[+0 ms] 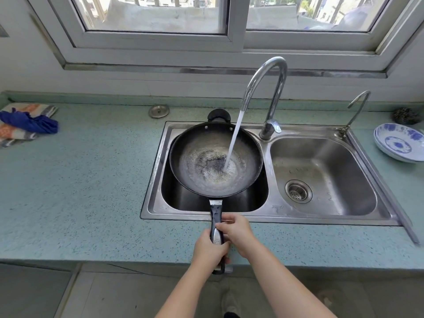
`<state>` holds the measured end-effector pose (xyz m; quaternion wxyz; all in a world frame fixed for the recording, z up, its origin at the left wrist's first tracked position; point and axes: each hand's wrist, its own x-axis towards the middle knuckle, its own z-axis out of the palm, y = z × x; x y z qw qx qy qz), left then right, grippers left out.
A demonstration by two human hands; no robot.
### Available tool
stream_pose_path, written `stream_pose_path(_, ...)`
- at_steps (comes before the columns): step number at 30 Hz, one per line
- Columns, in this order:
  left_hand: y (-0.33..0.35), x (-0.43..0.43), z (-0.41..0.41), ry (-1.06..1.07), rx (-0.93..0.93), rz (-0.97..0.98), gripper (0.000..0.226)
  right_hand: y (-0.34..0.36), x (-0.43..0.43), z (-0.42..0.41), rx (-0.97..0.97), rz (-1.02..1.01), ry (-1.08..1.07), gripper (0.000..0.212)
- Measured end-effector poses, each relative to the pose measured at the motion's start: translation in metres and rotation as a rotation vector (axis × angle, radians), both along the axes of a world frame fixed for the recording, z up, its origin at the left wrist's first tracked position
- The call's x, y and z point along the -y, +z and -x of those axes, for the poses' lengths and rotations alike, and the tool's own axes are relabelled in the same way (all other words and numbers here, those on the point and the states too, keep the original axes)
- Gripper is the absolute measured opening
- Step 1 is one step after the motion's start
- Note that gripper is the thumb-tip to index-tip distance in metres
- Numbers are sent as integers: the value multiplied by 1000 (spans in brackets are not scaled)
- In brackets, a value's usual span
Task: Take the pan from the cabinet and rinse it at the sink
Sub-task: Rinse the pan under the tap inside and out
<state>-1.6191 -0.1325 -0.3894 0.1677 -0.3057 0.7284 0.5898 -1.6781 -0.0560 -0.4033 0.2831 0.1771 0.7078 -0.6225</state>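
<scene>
While water strikes the pan (215, 159), left hand (210, 250) and right hand (236, 230) fingers grip its handle (216, 228).

The pan (202, 157) is dark metal, dull, worn to a grey scuffed patch in its wet middle. Its handle (216, 218) looks like glossy black plastic with a shiny metal inlay. The sink (321, 218) is brushed steel, the tap (271, 72) polished chrome. The counter (80, 180) is smooth, speckled green stone. Far right sits a glazed china plate (399, 145); far left, soft woven cloths (25, 125).
</scene>
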Motion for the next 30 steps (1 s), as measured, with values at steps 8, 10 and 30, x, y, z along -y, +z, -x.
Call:
stream_pose_path(8, 3, 12, -2, -31, -61, 118, 35, 14, -22, 5, 0, 27, 93, 29)
stream_pose_path(10, 6, 19, 5, -47, -105, 203, 38, 23, -33, 13, -42, 17, 88, 20)
stream_pose_path(30, 46, -62, 172, -686, -545, 998, 52, 62, -123, 187, -900, -934, 335, 58)
